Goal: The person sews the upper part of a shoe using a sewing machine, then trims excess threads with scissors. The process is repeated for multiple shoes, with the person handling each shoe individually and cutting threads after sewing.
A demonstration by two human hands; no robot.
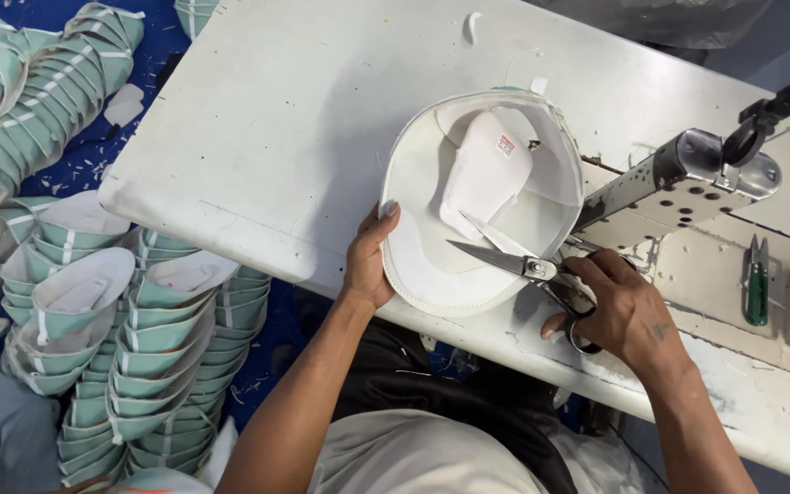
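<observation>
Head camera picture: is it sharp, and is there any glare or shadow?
Head view: mostly sharp and evenly lit; the scissors in the right hand glint slightly; soft shadow under the left hand holding the white cap piece; the table edges bow a little, as through a wide lens.

The left forearm comes up from about 6 o'clock, bare, slanting toward 1 o'clock, with the wrist bent slightly inward. The left hand (369,261) sits just left of centre, fingers curled together, thumb pointing up toward 12 o'clock, gripping an edge. The right forearm enters from 5 o'clock and runs toward 11 o'clock, also bare. The right hand (616,306) lies at about 3 o'clock from the left one, well apart from it, back of the hand upward, knuckles bent, fingers closed through the handle loops it holds.
</observation>
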